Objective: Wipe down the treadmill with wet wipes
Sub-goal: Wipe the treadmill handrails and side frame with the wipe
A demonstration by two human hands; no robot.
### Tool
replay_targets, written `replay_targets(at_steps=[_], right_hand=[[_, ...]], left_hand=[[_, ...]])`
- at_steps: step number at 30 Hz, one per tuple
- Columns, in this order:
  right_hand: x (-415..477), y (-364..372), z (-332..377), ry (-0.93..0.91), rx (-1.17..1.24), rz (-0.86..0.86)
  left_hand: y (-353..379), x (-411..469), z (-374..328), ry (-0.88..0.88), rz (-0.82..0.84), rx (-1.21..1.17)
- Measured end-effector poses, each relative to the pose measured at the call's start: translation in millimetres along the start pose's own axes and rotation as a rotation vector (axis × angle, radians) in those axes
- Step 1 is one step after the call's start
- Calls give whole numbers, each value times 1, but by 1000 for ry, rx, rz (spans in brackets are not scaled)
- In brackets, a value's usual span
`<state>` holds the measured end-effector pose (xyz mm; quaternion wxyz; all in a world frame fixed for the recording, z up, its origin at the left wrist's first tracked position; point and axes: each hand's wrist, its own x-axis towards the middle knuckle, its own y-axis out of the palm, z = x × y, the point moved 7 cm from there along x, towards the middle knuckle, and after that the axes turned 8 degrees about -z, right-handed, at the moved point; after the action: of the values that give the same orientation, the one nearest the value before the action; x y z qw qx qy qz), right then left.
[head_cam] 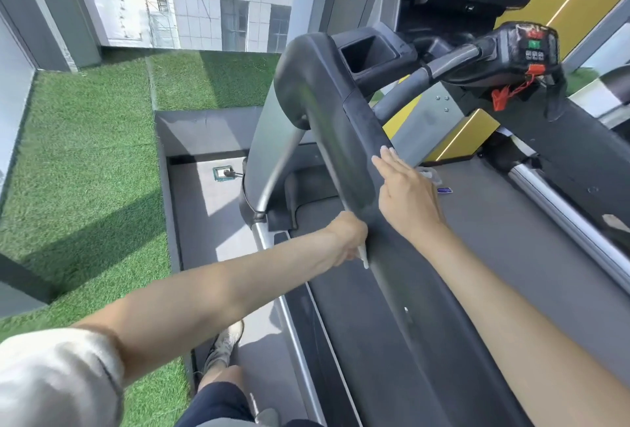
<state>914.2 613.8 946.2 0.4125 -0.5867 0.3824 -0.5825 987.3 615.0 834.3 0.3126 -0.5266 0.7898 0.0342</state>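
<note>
Handrail (341, 140) across belt (494, 239), turf (85, 171) alongside.

The handrail (354, 153) is matt black plastic, faintly streaked. The post (272, 153) left of it is smooth brushed metal, softly shiny. The turf (85, 153) further left looks coarse and fibrous; the belt (494, 239) on the right, dull and rubbery.

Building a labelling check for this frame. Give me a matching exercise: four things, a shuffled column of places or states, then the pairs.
1. left hand
2. right hand
3. red plastic safety clip
4. green artificial turf

A. hangs under the button pad
B. lies flat on the black padded treadmill handrail
C. covers the ground at far left
D. holds a white wet wipe

Pairs: 1-D, 2-B, 3-A, 4-C
</note>
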Motion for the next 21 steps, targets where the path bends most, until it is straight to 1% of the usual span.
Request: replay_targets(at_steps=[1, 3, 5, 6, 9, 11, 13, 16, 19, 20, 21], right_hand=[[-1, -1, 1, -3, -4, 4], [-1, -1, 2, -5, 8, 6], [-1, -1, 1, 1, 25, 15], [-1, -2, 1, 3, 31, 18], [0, -4, 0, 9, 52, 24], [0, -4, -2, 20, 69, 14], [-1, -3, -2, 30, 87, 7], [-2, -1, -4, 53, 122, 11], [-1, -4, -6, 84, 180, -4], [-1, -5, -7, 101, 199, -6], [-1, -7, -7, 120, 220, -10]], left_hand=[[-8, 8, -6, 17, -42, -28], [-28, 26, -15, 23, -197, -72], [-32, 29, -19, 54, -307, -53], [-26, 22, -20, 97, -327, -14], [4, -29, 0, 269, -320, 97], [32, -69, 23, 389, -251, 14], [45, -89, 28, 473, -266, -136], [35, -58, 11, 565, -337, -281], [7, -6, -7, 558, -338, -409], [1, 1, -8, 586, -345, -392], [-2, -2, -7, 658, -360, -325]])
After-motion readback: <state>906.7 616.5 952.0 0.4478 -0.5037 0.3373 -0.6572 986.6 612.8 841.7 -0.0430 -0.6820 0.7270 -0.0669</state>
